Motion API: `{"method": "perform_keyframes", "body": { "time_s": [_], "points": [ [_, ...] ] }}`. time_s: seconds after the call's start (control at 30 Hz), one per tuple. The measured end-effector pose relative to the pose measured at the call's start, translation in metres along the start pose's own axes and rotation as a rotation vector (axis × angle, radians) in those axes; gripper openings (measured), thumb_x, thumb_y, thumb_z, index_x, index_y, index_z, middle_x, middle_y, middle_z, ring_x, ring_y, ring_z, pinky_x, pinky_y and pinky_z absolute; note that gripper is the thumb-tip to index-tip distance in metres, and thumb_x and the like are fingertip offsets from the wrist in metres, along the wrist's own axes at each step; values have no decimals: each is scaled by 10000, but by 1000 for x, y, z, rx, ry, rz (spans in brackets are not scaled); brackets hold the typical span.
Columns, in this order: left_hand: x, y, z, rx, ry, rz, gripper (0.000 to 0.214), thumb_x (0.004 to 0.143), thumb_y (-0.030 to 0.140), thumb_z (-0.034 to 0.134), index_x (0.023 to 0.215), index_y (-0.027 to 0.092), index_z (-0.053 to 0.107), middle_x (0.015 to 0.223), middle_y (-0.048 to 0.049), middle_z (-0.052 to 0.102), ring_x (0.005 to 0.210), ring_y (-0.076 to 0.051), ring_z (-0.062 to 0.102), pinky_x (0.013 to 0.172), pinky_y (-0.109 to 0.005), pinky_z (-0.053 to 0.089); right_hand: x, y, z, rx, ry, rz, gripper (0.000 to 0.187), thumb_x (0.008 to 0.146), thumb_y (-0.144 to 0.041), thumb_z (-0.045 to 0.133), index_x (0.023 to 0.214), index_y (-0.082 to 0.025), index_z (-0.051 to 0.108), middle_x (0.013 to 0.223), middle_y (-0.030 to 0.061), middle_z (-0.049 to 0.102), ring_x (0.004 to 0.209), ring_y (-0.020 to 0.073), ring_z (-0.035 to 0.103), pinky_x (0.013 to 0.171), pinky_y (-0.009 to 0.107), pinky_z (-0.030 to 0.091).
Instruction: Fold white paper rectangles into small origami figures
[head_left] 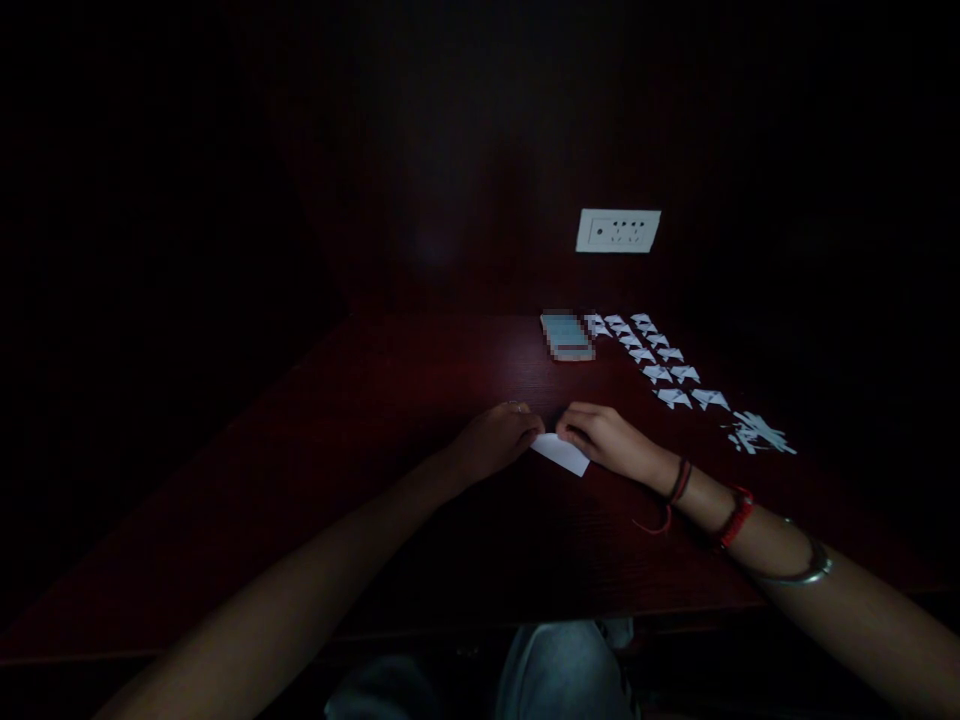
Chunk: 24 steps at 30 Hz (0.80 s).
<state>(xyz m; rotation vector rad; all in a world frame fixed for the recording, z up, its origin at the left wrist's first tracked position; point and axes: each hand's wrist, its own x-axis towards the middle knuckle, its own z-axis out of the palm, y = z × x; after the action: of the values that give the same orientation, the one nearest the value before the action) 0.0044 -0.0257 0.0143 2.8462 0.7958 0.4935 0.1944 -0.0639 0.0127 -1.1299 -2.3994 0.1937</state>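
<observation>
Gripping a white paper at its far edge, both hands are visible in the head view. The left hand has its fingers curled and closed on the paper's left end; the right hand is closed on the edge further right. The hands are near each other but not touching. The paper lies over the dark red table, before the person, its near right corner exposed.

Beyond the hands lies a flat, phone-like object, its face pixelated. To its right, folded white paper pieces stand in two uneven rows running toward the person. Just beyond the near end of these rows, to the right, is a loose heap of pale strips.

The right forearm bears a dark cord, a red braided bracelet and a silver-coloured bangle. A white socket plate is fixed to the rear panel. Surroundings are too dark to assess.
</observation>
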Motion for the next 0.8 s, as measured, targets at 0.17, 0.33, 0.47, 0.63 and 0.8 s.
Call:
{"method": "perform_keyframes", "body": {
  "time_s": [0.17,0.33,0.47,0.63,0.8],
  "points": [
    [0,3,-1,104,-13,29,177,819,189,371,849,179,546,821,-19,500,792,-127,461,730,-241,355,-1,1,-1,-41,-18,-48,199,790,-177,416,884,-192,591,799,37,531,735,116,500,656,226,401],
    [-3,2,-5,157,-32,70,193,828,205,368,890,185,551,848,-24,492,795,-131,455,704,-237,356,-1,1,-2,-142,-45,-134,194,795,-195,414,856,-177,598,829,52,536,771,129,495,694,250,409],
    [-8,0,-9,189,-58,98,211,829,194,370,960,203,535,874,-24,497,793,-131,460,693,-235,360,-1,2,-3,-220,-67,-157,200,801,-168,399,872,-167,586,843,58,542,799,136,488,714,260,414],
    [-13,-8,-11,189,-60,132,225,831,195,369,986,220,530,911,-20,507,824,-135,462,718,-241,363,-1,4,-2,-266,-97,-189,211,810,-159,379,883,-169,577,857,57,541,811,137,485,728,268,413],
    [-22,-19,-10,167,-58,157,246,838,207,364,1029,239,515,946,-17,505,845,-128,463,745,-244,363,-1,4,-2,-290,-101,-198,223,816,-164,365,911,-164,567,859,61,536,801,140,479,716,273,411]
  ]
}}
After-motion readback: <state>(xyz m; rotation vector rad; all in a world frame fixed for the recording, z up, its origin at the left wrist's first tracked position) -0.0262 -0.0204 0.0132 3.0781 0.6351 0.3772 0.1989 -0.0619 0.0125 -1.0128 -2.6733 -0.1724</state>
